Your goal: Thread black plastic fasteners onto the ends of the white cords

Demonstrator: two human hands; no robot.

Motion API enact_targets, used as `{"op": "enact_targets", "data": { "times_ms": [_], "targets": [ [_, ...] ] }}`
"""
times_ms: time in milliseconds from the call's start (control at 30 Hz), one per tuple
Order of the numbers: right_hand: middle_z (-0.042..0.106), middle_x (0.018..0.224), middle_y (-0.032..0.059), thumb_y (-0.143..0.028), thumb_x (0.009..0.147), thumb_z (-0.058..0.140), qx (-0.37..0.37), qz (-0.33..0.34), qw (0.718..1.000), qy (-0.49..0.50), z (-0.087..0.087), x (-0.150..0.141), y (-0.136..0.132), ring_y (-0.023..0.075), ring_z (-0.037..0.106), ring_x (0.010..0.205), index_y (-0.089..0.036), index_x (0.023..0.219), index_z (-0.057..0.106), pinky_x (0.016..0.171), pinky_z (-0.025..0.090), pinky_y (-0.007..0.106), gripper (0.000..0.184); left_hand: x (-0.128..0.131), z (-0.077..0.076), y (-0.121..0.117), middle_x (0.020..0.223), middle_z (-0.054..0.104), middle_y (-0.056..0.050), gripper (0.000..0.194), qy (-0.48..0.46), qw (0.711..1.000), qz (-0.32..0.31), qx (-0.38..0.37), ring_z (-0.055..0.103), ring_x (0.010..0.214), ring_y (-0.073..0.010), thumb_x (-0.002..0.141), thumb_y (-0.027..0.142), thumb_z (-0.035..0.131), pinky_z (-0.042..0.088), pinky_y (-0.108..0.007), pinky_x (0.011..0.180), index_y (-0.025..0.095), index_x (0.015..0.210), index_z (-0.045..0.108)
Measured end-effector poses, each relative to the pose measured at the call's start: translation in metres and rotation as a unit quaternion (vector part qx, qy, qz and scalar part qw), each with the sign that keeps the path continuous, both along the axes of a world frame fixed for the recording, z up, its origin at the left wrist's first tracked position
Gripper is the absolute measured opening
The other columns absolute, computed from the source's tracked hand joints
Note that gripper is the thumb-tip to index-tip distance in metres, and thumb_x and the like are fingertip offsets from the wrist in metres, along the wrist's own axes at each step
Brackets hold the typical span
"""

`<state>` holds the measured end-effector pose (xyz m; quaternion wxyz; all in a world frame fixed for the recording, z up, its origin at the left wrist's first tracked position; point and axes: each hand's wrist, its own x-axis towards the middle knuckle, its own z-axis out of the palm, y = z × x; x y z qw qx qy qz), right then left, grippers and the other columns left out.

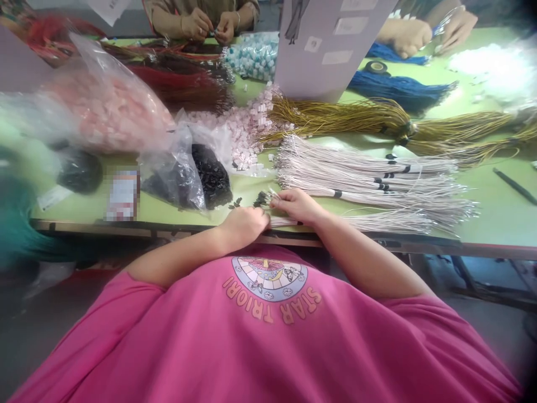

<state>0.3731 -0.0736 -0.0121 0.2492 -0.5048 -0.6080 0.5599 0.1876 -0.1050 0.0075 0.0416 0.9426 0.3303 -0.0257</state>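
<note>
My left hand (pixel 245 224) rests at the near edge of the green table (pixel 495 218), fingers curled into a pinch on something too small to name. My right hand (pixel 296 204) lies just right of it, fingers closed on the ends of a bundle of pale pink wires (pixel 377 182) that fans out to the right. Small black connector pieces (pixel 237 202) lie scattered in front of both hands. An open clear bag of black connectors (pixel 205 173) sits just left of my hands.
Gold wire bundles (pixel 356 117), blue wire bundles (pixel 398 89), dark red wires (pixel 180 78), a pile of small pink parts (pixel 251 129), a bag of pink parts (pixel 109 106) and a grey card (pixel 323 50) fill the table. Other people's hands (pixel 212 25) (pixel 419 33) work across it.
</note>
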Motion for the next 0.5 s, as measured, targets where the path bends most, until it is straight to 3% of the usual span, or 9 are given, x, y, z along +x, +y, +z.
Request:
{"op": "enact_targets", "data": {
  "times_ms": [133, 233, 300, 367, 500],
  "targets": [
    [0.039, 0.046, -0.0062, -0.035, 0.070, 0.058, -0.016, -0.212, 0.968, 0.130, -0.009, 0.002, 0.000, 0.0054, 0.031, 0.042, -0.015, 0.067, 0.054, 0.043, 0.023, 0.022, 0.020, 0.001, -0.003, 0.003, 0.075, 0.059, -0.008, 0.027, 0.008, 0.998, -0.062, -0.031, 0.056, 0.066, -0.0181, 0.088, 0.022, 0.036, 0.035, -0.028, 0.051, 0.014, 0.078, 0.059],
    [0.046, 0.049, -0.0039, -0.035, 0.068, 0.059, -0.001, -0.266, 0.955, 0.133, -0.008, 0.004, 0.003, 0.0061, 0.036, 0.044, -0.015, 0.066, 0.056, 0.044, 0.026, 0.022, 0.021, -0.001, -0.008, 0.006, 0.076, 0.060, -0.009, 0.027, -0.016, 0.995, -0.065, -0.072, 0.057, 0.069, -0.0182, 0.088, 0.025, 0.038, 0.037, -0.028, 0.055, 0.014, 0.078, 0.060],
    [0.053, 0.054, -0.0007, -0.034, 0.066, 0.061, -0.014, -0.226, 0.969, 0.098, -0.002, 0.004, 0.005, 0.0073, 0.042, 0.047, -0.014, 0.062, 0.058, 0.046, 0.031, 0.022, 0.021, -0.004, -0.008, 0.008, 0.079, 0.061, -0.008, 0.026, -0.049, 0.991, -0.041, -0.120, 0.057, 0.071, -0.0172, 0.086, 0.029, 0.041, 0.039, -0.027, 0.059, 0.015, 0.079, 0.061],
    [0.059, 0.059, 0.0019, -0.029, 0.062, 0.064, -0.035, -0.127, 0.989, 0.063, 0.007, 0.003, 0.008, 0.0091, 0.048, 0.053, -0.013, 0.062, 0.060, 0.050, 0.036, 0.023, 0.017, -0.009, -0.003, 0.014, 0.083, 0.061, -0.006, 0.023, -0.094, 0.978, -0.004, -0.188, 0.056, 0.073, -0.0160, 0.084, 0.034, 0.045, 0.040, -0.027, 0.063, 0.017, 0.084, 0.061],
    [0.063, 0.062, 0.0018, -0.022, 0.061, 0.063, -0.045, -0.001, 0.999, 0.016, 0.018, 0.000, 0.012, 0.0120, 0.054, 0.058, -0.014, 0.074, 0.065, 0.054, 0.039, 0.023, 0.015, -0.022, 0.013, 0.037, 0.080, 0.058, -0.002, 0.016, -0.235, 0.915, 0.128, -0.302, 0.051, 0.064, -0.0113, 0.077, 0.024, 0.051, 0.039, -0.025, 0.061, 0.018, 0.092, 0.054]
  ]
}}
